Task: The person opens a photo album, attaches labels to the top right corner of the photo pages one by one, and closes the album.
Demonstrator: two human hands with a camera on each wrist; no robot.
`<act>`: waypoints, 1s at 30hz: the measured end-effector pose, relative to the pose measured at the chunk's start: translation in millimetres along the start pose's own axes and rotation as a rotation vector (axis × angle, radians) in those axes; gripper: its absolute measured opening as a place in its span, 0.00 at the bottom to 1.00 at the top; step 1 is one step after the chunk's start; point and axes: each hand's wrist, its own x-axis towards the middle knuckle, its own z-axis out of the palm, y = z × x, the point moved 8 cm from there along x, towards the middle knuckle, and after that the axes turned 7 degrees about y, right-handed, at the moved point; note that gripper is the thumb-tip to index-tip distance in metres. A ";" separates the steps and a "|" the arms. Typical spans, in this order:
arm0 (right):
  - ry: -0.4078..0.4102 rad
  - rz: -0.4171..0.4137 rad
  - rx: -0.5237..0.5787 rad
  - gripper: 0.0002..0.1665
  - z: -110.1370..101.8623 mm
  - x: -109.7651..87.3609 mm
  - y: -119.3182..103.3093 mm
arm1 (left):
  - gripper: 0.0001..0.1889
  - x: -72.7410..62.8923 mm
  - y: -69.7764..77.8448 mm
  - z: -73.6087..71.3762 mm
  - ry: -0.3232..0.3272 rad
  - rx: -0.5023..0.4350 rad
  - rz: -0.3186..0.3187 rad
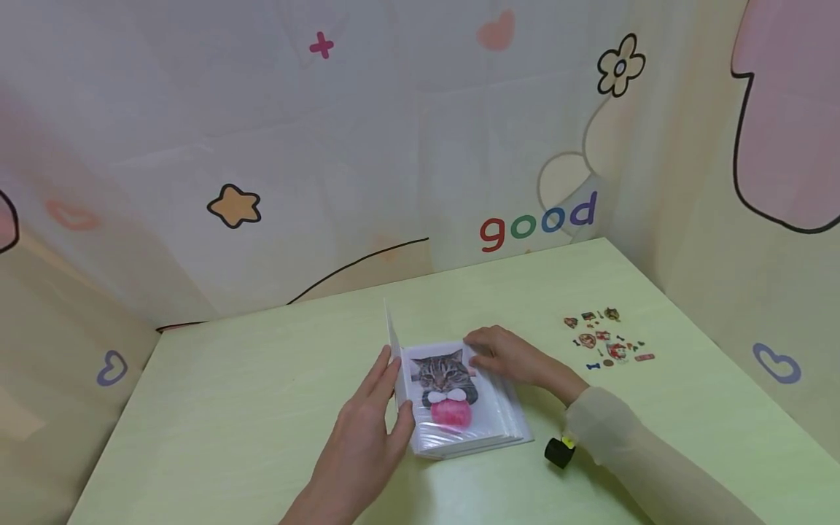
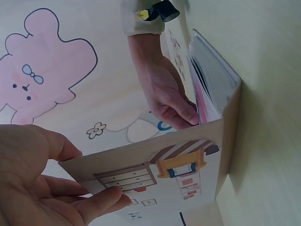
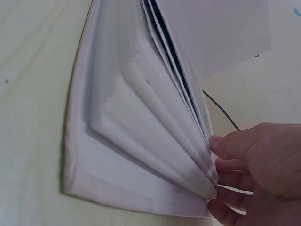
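Note:
A photo album (image 1: 492,415) lies on the table with its front cover (image 2: 160,165) standing nearly upright. Its uppermost page, in a clear sleeve, shows a cat picture (image 1: 446,379) with a pink ball. My left hand (image 1: 367,426) pinches the cover's free edge between thumb and fingers; house-like drawings decorate the outer face in the left wrist view. At the far right corner my right hand (image 1: 515,355) grips the edges of the pages (image 3: 155,127). The thumb lies over the upper pages and the fingers curl at the lower ones. The page stack fans apart above the back cover.
Several small stickers (image 1: 617,350) lie spread on the table (image 1: 249,415) to the right of the album. A black wrist camera (image 1: 559,452) hangs under the right sleeve. A printed curtain (image 1: 367,146) stands behind the table and along its sides.

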 end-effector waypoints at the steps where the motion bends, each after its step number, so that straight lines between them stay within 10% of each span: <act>1: 0.001 -0.003 -0.002 0.22 -0.1 -0.1 -0.3 | 0.29 -0.6 -1.3 -1.0 -0.003 0.011 -0.008; 30: -0.008 0.041 0.006 0.26 0.7 -2.6 -0.2 | 0.29 -23.2 -48.0 -26.7 0.034 0.117 -0.145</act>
